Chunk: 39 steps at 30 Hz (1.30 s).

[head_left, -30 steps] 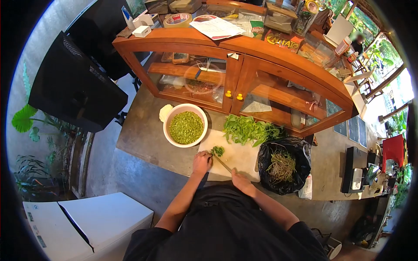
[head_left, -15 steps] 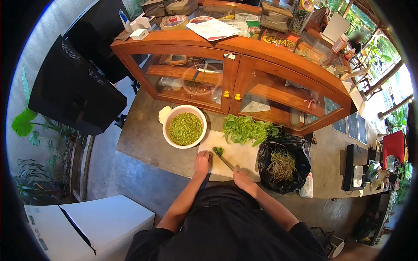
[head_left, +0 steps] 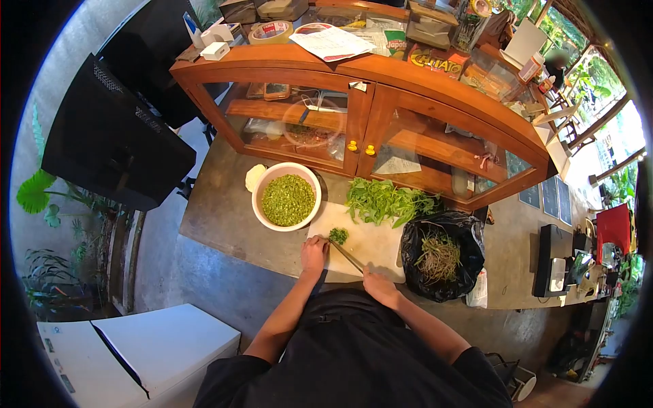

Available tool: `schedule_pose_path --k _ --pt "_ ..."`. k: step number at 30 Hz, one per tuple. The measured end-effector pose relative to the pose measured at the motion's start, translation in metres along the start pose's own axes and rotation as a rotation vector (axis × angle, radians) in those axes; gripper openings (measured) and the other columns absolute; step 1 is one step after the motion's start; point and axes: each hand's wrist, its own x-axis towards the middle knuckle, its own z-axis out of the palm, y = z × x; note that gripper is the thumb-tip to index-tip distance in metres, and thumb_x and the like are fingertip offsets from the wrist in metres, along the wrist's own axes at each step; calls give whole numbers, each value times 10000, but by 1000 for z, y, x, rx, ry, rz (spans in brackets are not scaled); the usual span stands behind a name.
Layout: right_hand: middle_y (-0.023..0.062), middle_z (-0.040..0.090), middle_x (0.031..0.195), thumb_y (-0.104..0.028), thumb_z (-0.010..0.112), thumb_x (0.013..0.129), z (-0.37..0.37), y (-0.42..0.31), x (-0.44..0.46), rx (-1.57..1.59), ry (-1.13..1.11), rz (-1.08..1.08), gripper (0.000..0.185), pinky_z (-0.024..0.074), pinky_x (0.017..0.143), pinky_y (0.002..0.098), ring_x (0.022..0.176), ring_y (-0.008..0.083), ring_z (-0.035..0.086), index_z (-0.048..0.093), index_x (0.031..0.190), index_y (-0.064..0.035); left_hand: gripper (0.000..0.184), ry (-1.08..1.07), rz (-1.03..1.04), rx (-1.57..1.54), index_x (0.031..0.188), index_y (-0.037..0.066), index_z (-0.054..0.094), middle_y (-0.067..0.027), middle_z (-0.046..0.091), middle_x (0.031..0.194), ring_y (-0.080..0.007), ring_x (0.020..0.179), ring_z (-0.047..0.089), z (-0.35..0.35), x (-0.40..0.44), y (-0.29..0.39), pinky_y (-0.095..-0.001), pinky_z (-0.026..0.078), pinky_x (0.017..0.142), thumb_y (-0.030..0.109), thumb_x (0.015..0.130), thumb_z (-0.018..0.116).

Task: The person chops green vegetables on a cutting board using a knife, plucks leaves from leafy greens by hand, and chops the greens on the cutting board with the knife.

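Note:
My right hand (head_left: 379,284) is closed round the handle of a knife (head_left: 348,256), whose blade points up and left across a white cutting board (head_left: 377,248). By the blade's tip lies a small heap of chopped greens (head_left: 338,235). At the board's left edge, my left hand (head_left: 314,254) has its fingers curled together close to the blade tip; what they hold, if anything, is too small to make out. A pile of leafy greens (head_left: 384,202) rests along the board's far edge. Left of the board stands a pale bowl (head_left: 286,228) full of chopped green pieces.
A black plastic bag (head_left: 471,262) holding roots and stems (head_left: 437,257) stands right of the board. Behind the counter (head_left: 218,211) top's work area is a wooden glass-door cabinet (head_left: 364,129). A white fridge-like appliance (head_left: 173,347) is at lower left.
The knife's tip has shifted slightly down and left, off the chopped greens, which now look more spread out. My left hand has barely moved.

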Motion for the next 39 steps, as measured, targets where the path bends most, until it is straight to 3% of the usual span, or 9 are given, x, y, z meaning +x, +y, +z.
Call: schedule_pose_path --k 6,8,18,20,30,36,38,39 --pt "285 657 843 -131 418 923 4 -3 8 -27 -33 31 272 524 710 529 786 453 659 449 1111 64 106 -36 37 19 891 117 723 -29 634 896 -252 916 591 -2 -2 -5 -393 444 798 146 797 683" --pt "263 666 878 -116 371 938 11 -6 18 -12 -59 113 210 522 737 527 846 430 664 455 1082 11 102 -38 41 23 883 116 724 -29 635 903 -249 927 589 -1 -2 -5 -392 445 796 140 795 678" --pt "278 659 951 -114 344 952 5 -8 21 75 -92 170 230 513 783 531 903 457 647 443 1127 -1 107 -25 6 21 892 105 720 -65 650 884 -262 905 601 4 -2 -7 -393 444 797 132 800 673" --pt "302 640 1011 -121 320 959 1 -3 10 62 -169 140 302 487 851 529 971 473 621 409 1205 30 88 -15 -3 1 876 105 714 -66 650 881 -261 902 602 3 -2 -7 -390 445 793 133 806 669" --pt "276 632 1095 -119 319 958 6 -18 37 82 -161 196 292 489 867 536 1041 441 611 407 1211 -4 95 -60 48 85 871 111 710 -52 632 877 -251 907 600 -5 0 -2 -393 448 797 140 786 677" --pt "289 632 1072 -109 314 956 -5 -13 26 70 -162 150 260 482 862 540 1017 447 617 401 1178 -5 133 -66 72 61 908 122 723 -40 634 876 -245 915 600 -7 -4 -6 -391 448 812 131 784 678" --pt "289 654 816 -60 368 916 10 0 24 7 9 16 288 531 697 502 768 443 662 411 1165 79 136 -80 51 33 909 118 729 -42 647 882 -245 915 603 -7 -4 -7 -386 442 833 129 784 677" --pt "289 654 816 -60 368 916 7 0 22 7 10 19 288 531 697 502 768 443 662 411 1165 79 136 -81 54 31 909 118 729 -42 647 882 -245 915 603 -8 -3 -5 -386 442 833 129 784 677"
